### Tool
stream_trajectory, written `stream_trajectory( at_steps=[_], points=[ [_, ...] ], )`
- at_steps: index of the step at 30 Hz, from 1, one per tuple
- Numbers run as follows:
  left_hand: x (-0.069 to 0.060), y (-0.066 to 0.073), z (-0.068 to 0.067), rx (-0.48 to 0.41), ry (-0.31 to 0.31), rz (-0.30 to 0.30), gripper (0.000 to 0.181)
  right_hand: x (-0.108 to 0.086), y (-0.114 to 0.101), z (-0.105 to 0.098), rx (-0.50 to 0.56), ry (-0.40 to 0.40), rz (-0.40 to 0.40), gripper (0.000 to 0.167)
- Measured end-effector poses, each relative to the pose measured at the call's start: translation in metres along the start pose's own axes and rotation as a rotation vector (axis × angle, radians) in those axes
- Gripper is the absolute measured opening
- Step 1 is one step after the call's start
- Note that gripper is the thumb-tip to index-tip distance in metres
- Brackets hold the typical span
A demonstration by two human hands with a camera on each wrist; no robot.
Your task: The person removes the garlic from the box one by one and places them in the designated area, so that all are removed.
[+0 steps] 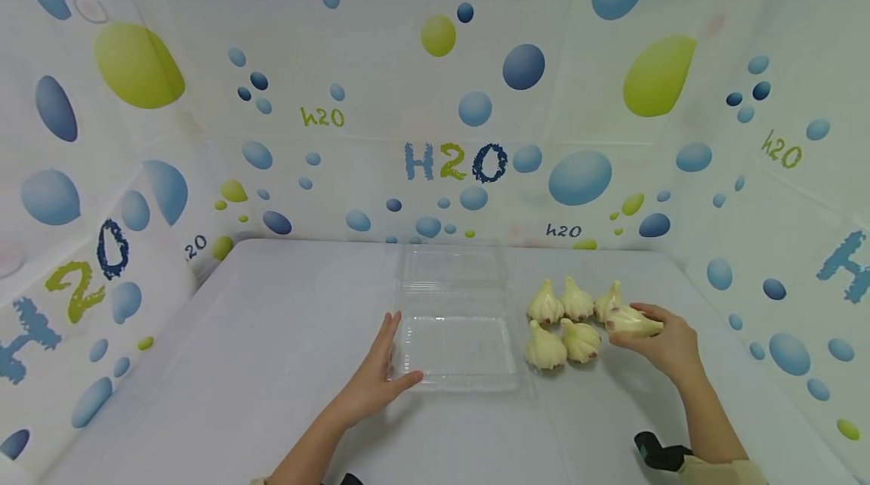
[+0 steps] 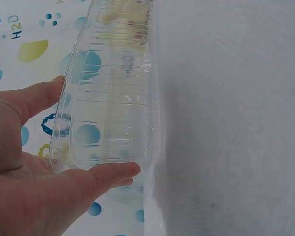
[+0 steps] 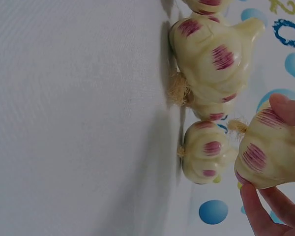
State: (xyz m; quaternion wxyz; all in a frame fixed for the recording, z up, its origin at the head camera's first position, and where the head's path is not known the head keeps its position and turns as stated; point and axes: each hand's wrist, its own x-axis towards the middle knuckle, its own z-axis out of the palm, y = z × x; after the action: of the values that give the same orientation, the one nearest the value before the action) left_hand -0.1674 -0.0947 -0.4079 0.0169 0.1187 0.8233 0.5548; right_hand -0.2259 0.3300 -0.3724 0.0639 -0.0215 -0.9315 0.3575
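Observation:
A clear plastic clamshell box [image 1: 457, 349] lies on the white table with its lid folded back toward the wall. My left hand [image 1: 376, 379] rests at the box's near left corner; its thumb and fingers spread along the walls without curling round them, as the left wrist view [image 2: 54, 172] also shows. My right hand [image 1: 669, 345] grips a garlic bulb [image 1: 633, 321] above the table, its root tuft pointing away from the palm in the right wrist view. Several other garlic bulbs [image 1: 546, 349] stand in two rows between the box and my right hand.
The white table [image 1: 272, 334] meets a patterned wall cloth [image 1: 381, 77] at the back and both sides. A dark strap piece [image 1: 659, 453] sits at the right wrist, near the sleeve.

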Motion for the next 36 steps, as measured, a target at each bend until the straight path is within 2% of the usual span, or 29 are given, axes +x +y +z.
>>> stream_trajectory(
  at_steps=[11, 25, 36],
  points=[
    [0.001, -0.002, 0.0, 0.015, -0.001, -0.012, 0.092, 0.011, 0.011, 0.003, -0.057, -0.082, 0.066, 0.081],
    [-0.001, 0.002, -0.001, 0.004, -0.005, -0.009, 0.093, 0.016, 0.016, 0.01, -0.114, -0.09, 0.018, 0.075],
    [0.0, -0.001, -0.001, 0.004, -0.004, -0.017, 0.092, 0.02, 0.018, 0.015, -0.15, -0.104, 0.003, 0.076]
  ],
)
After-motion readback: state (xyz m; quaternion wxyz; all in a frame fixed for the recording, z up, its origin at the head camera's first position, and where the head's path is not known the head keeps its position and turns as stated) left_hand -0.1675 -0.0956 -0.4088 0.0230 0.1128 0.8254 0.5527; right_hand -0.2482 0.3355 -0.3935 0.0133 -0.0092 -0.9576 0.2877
